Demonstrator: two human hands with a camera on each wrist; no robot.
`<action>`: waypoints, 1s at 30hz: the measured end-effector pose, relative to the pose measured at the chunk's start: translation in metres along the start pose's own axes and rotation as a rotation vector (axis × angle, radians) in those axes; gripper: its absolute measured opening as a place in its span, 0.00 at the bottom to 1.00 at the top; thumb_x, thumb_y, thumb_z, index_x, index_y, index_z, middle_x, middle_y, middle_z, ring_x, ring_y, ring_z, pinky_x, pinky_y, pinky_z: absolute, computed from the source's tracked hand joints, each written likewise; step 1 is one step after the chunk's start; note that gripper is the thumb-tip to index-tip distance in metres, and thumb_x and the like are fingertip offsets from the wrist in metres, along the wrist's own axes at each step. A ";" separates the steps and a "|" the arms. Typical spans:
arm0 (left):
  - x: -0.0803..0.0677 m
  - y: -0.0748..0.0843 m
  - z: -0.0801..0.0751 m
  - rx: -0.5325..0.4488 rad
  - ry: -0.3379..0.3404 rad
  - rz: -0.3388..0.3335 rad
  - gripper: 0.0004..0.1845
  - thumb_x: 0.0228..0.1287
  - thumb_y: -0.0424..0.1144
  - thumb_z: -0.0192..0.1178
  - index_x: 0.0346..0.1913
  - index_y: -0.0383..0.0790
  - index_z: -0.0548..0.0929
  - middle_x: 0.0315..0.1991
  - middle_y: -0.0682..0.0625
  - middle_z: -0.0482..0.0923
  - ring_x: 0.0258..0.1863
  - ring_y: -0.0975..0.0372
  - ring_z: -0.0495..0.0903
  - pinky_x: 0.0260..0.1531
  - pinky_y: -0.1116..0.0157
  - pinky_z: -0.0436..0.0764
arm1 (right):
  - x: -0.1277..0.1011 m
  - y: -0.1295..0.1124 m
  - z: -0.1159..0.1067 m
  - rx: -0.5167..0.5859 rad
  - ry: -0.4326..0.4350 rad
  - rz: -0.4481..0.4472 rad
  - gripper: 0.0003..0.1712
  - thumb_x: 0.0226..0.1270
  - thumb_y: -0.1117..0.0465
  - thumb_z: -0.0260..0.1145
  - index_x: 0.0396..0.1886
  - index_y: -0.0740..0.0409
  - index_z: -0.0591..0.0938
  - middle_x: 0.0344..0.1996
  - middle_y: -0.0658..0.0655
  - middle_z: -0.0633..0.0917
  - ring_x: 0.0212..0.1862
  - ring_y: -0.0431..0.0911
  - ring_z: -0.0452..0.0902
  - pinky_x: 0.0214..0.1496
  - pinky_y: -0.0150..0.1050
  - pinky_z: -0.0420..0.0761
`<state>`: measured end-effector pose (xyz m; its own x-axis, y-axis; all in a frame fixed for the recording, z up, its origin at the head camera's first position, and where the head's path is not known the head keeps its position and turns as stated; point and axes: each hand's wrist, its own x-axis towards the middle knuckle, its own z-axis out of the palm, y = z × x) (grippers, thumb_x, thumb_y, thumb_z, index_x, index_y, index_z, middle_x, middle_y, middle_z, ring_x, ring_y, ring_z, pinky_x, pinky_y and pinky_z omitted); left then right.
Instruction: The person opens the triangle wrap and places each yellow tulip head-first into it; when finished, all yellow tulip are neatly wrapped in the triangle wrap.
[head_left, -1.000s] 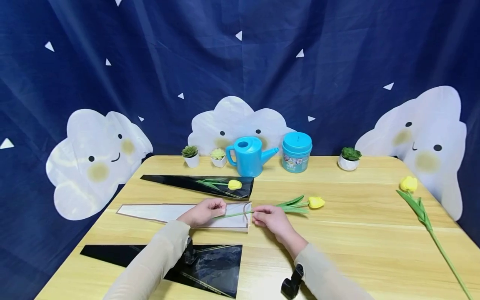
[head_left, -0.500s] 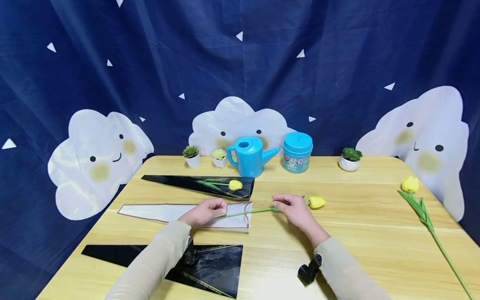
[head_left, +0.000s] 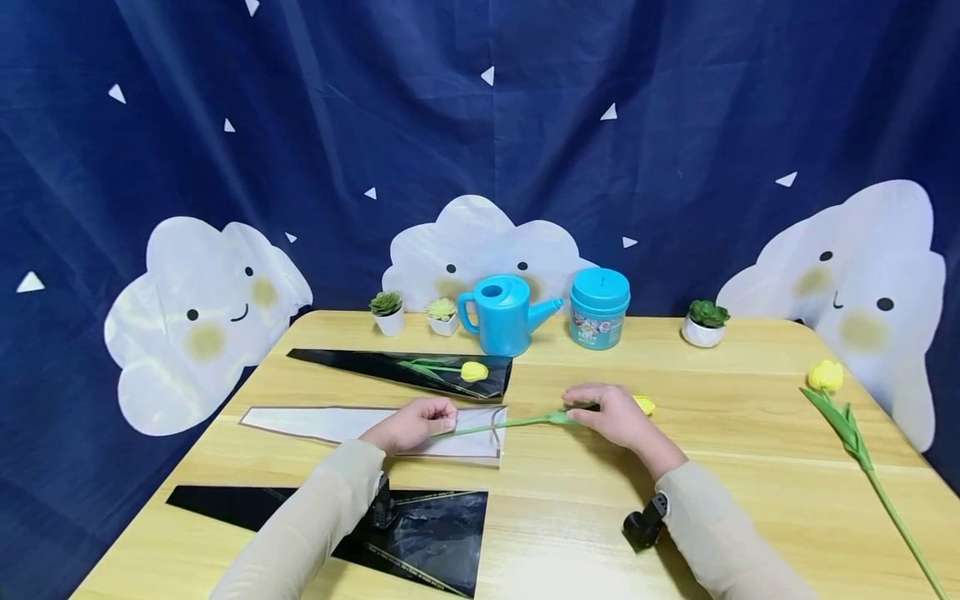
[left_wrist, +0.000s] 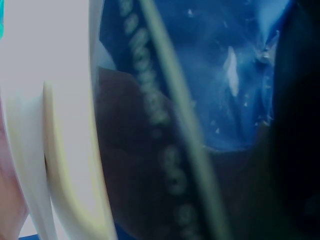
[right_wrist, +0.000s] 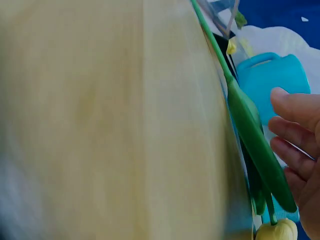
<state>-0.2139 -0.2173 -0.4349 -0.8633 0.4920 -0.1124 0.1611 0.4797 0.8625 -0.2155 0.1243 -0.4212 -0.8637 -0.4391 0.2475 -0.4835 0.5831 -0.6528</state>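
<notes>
A yellow tulip [head_left: 525,422] with a green stem lies across the middle of the table. Its stem passes into the mouth of a white flower sleeve [head_left: 322,423] with a clear front and a brown border. My left hand [head_left: 411,423] pinches the sleeve partway along, and the stem runs up to its fingertips. Over the tulip's leaves [right_wrist: 255,140] is my right hand [head_left: 613,414], its fingers loosely extended and the thumb apart in the right wrist view. That hand partly covers the leaves and the yellow bloom [head_left: 643,405] in the head view.
A black sleeve [head_left: 420,375] with a tulip inside lies behind; another black sleeve [head_left: 427,533] lies in front, under the left forearm. A further tulip [head_left: 847,433] is at right. Along the back stand a blue watering can [head_left: 504,321], a blue tub [head_left: 598,308] and small potted plants [head_left: 705,323].
My right hand has moved right along the tulip, from the stem by the sleeve mouth to the leaves, and its fingers have loosened. The left hand keeps its place on the sleeve.
</notes>
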 end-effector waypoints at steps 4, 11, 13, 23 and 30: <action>0.002 0.001 0.001 -0.002 -0.009 0.008 0.06 0.67 0.33 0.52 0.33 0.33 0.72 0.27 0.51 0.65 0.29 0.60 0.64 0.35 0.64 0.64 | 0.001 0.007 -0.002 -0.005 -0.073 -0.007 0.17 0.58 0.61 0.68 0.46 0.63 0.83 0.49 0.64 0.81 0.56 0.60 0.73 0.57 0.54 0.70; 0.006 0.001 0.001 0.004 -0.015 0.014 0.06 0.67 0.33 0.52 0.34 0.33 0.72 0.27 0.51 0.65 0.29 0.60 0.65 0.36 0.64 0.64 | 0.002 0.013 -0.001 -0.010 -0.150 -0.018 0.20 0.55 0.58 0.70 0.47 0.60 0.83 0.48 0.61 0.82 0.55 0.59 0.74 0.56 0.54 0.70; 0.007 0.001 0.001 0.005 -0.016 0.015 0.05 0.67 0.33 0.52 0.34 0.33 0.72 0.27 0.51 0.65 0.29 0.60 0.65 0.36 0.64 0.64 | 0.002 0.014 0.000 -0.017 -0.148 -0.009 0.19 0.55 0.58 0.70 0.47 0.59 0.83 0.47 0.60 0.82 0.54 0.58 0.75 0.55 0.53 0.71; 0.005 0.003 -0.001 0.041 -0.005 -0.002 0.06 0.67 0.35 0.52 0.33 0.36 0.72 0.27 0.52 0.66 0.28 0.62 0.65 0.34 0.66 0.65 | 0.001 0.005 0.002 -0.053 -0.096 0.039 0.15 0.52 0.63 0.71 0.42 0.59 0.85 0.41 0.57 0.84 0.47 0.54 0.78 0.49 0.49 0.75; 0.001 0.006 0.001 0.067 0.026 -0.012 0.07 0.66 0.34 0.53 0.31 0.36 0.73 0.26 0.52 0.66 0.28 0.62 0.65 0.34 0.65 0.65 | -0.006 -0.007 0.007 -0.016 -0.082 0.128 0.15 0.51 0.63 0.72 0.41 0.57 0.85 0.40 0.56 0.85 0.46 0.52 0.79 0.49 0.47 0.76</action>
<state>-0.2129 -0.2128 -0.4304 -0.8772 0.4676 -0.1091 0.1814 0.5331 0.8264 -0.2061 0.1181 -0.4233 -0.9043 -0.4142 0.1033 -0.3729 0.6486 -0.6636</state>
